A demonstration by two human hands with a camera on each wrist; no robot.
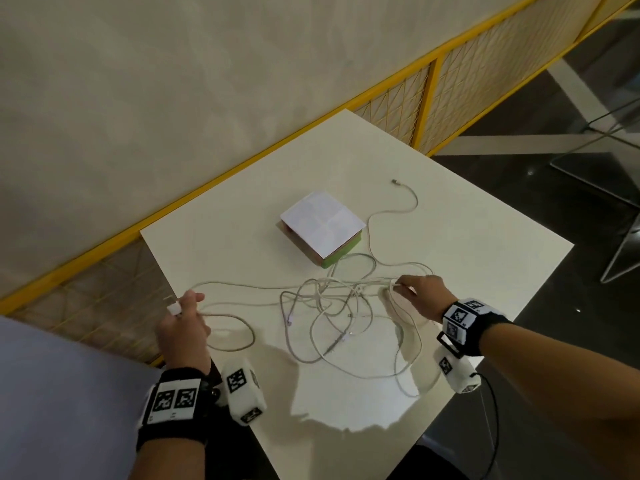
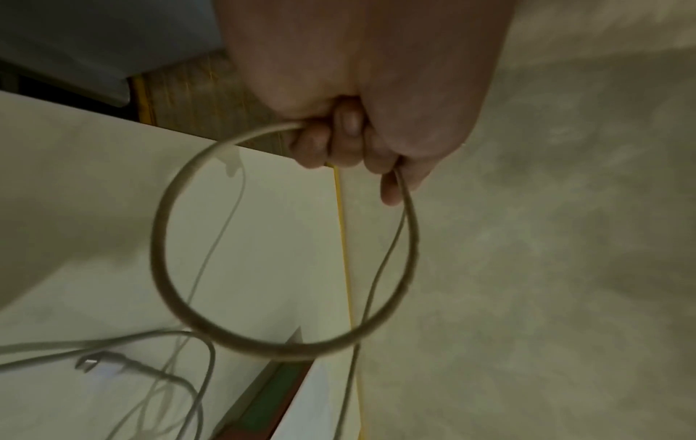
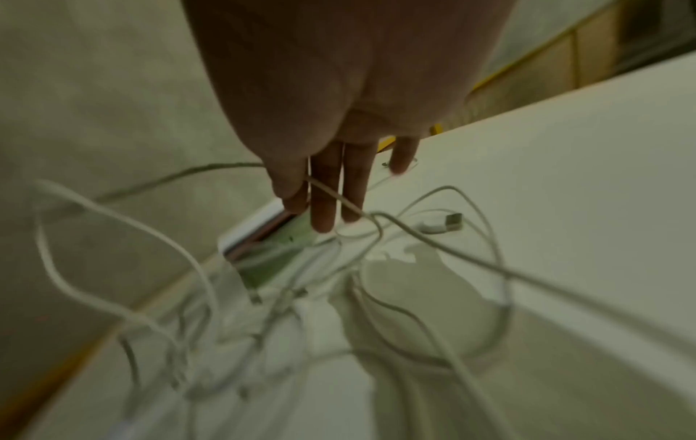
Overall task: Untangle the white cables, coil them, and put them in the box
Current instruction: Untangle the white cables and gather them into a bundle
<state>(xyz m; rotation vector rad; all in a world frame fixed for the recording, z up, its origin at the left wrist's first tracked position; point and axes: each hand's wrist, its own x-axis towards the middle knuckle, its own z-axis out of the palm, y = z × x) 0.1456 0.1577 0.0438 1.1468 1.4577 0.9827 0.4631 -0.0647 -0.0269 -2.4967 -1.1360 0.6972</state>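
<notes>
A tangle of white cables (image 1: 332,306) lies on the white table (image 1: 467,230) in front of a closed box (image 1: 322,226) with a white top and green side. My left hand (image 1: 187,306) is at the table's left edge and grips one cable near its plug; in the left wrist view its curled fingers (image 2: 339,143) hold a round cable loop (image 2: 301,351). At the right of the tangle, my right hand (image 1: 398,285) pinches a cable strand (image 3: 331,193) between thumb and fingers (image 3: 324,208). The box (image 3: 271,238) is just beyond them. One cable end (image 1: 394,181) trails past the box.
A yellow-framed mesh fence (image 1: 433,98) runs along the table's far-left side, with a pale wall behind it. Metal chair legs (image 1: 620,251) stand on the dark floor to the right. A loose USB plug (image 3: 452,221) lies near my right fingers.
</notes>
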